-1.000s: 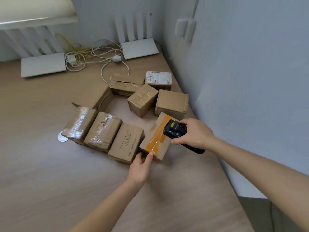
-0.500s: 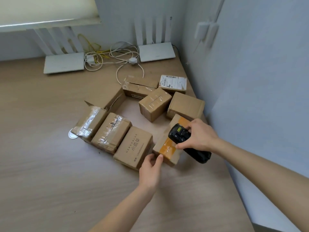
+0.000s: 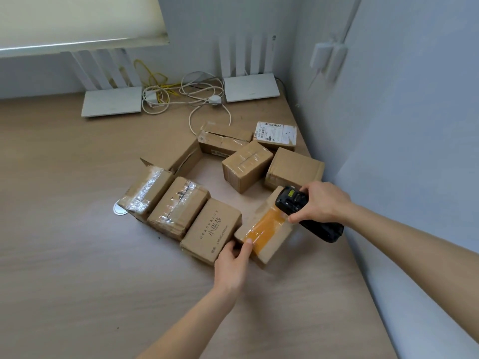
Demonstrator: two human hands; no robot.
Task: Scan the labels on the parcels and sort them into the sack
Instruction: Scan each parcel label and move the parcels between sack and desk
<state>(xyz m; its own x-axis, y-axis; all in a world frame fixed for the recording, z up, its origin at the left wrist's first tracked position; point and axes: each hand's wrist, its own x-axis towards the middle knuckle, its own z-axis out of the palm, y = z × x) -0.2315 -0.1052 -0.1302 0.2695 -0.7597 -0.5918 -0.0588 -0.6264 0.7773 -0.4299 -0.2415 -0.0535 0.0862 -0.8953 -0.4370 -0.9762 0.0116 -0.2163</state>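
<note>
I stand at a wood-grain table [image 3: 64, 255] set into a corner. Pale grey walls [image 3: 414, 125] meet at my right. A window blind [image 3: 77, 19] hangs at upper left, lit from behind, above a sill. Two white routers [image 3: 111, 101] [image 3: 251, 87] sit at the far edge, antennas raised against the wall. Tangled white and yellow cables [image 3: 181, 92] lie between them. A white wall box [image 3: 328, 55] is mounted on the right wall.

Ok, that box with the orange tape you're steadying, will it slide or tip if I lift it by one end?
The orange-taped box is probably stiff: its cardboard edges look square. The glossy tape may be slippery, so grip bare cardboard. It looks low and flat, so it likely slides rather than tips. The left hand grips its near corner; the right hand holds the scanner.
</note>
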